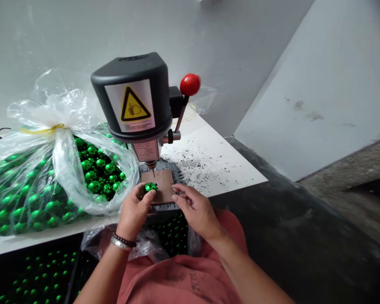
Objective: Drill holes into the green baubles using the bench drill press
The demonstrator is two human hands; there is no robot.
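Observation:
Between the thumb and fingers of my left hand is a shiny green ball, with a small pale spot visible at its right side. The ball is over the brown board under the drill press. Just above and behind the ball, the drill bit points down, apart from it. My right hand is at the board's right edge, its fingers closed in a pinch. Something small and dark may be in that pinch, but I cannot make it out.
A large clear plastic bag full of green balls lies left of the press. The red-knobbed lever sticks out right. Dark shavings litter the white table. More green balls are below the table's front edge, and others near my lap.

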